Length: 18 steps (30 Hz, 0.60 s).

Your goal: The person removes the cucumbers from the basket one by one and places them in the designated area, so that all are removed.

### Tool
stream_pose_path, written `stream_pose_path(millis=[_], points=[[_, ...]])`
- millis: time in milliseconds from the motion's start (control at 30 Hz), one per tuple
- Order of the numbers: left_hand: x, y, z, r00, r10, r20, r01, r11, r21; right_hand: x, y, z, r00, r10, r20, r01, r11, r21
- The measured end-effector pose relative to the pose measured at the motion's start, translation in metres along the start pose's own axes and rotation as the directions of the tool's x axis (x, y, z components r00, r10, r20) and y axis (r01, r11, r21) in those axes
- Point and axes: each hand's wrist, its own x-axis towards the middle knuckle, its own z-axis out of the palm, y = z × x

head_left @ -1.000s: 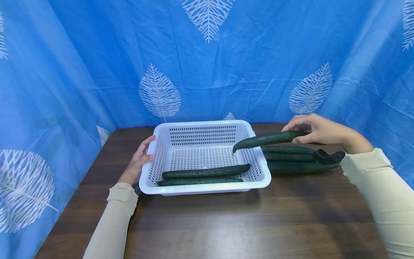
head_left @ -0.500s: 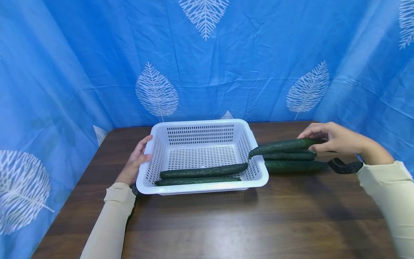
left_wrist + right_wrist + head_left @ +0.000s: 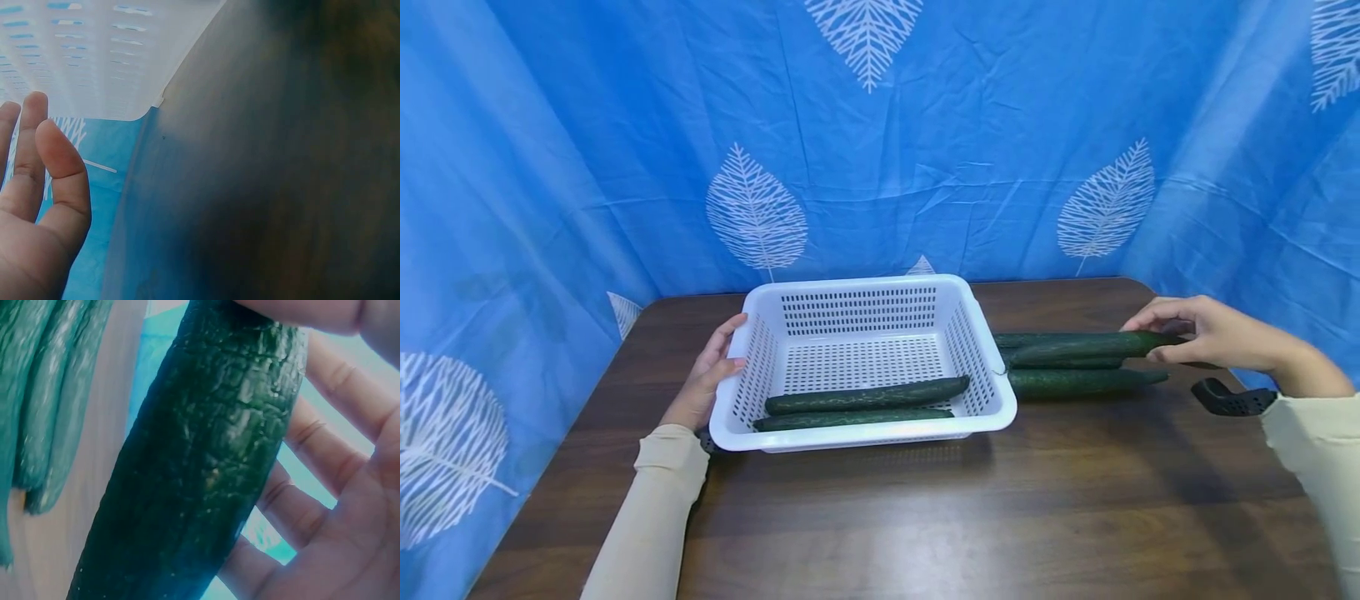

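A white perforated plastic basket (image 3: 865, 438) stands on the table. Two dark green cucumbers (image 3: 868, 397) lie side by side along its front. My left hand (image 3: 703, 379) touches the basket's left side, fingers nearly straight; the left wrist view shows the fingertips (image 3: 35, 103) against the slotted wall (image 3: 94, 69). To the right of the basket, my right hand (image 3: 1228, 335) grips a cucumber (image 3: 1097, 345) near its right end. In the right wrist view, thumb and fingers surround this cucumber (image 3: 200, 456). It is low above other cucumbers (image 3: 1078, 382), partly covering them.
Several cucumbers (image 3: 37, 412) lie loosely in a row on the dark wooden table (image 3: 880, 525), close to the basket's right wall. A blue curtain (image 3: 880, 167) with white leaf prints hangs behind the table's back edge and down both sides.
My right hand has carried its cucumber to the right and lower, so its left tip no longer hangs over the basket. My left hand stays at the basket's side.
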Motion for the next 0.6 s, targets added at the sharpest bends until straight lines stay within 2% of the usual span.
stream_pose_path(millis=[100, 200, 400, 600], points=[[0.000, 0.001, 0.001, 1.000, -0.012, -0.010, 0.012, 1.000, 0.004, -0.008, 0.004, -0.002, 0.999, 0.050, -0.018, -0.051, 0.998, -0.036], [0.000, 0.002, 0.000, 1.000, -0.014, -0.008, 0.014, 1.000, 0.010, -0.015, 0.010, -0.001, 0.998, 0.056, -0.026, -0.057, 0.998, -0.029], [0.000, 0.002, 0.000, 1.000, -0.011, -0.005, 0.011, 1.000, 0.009, -0.022, 0.019, 0.008, 1.000, -0.020, -0.007, 0.020, 0.999, 0.031], [-0.001, 0.003, 0.002, 0.999, -0.028, -0.016, 0.028, 0.999, 0.018, -0.022, 0.022, 0.024, 0.999, -0.017, -0.033, 0.017, 1.000, 0.018]])
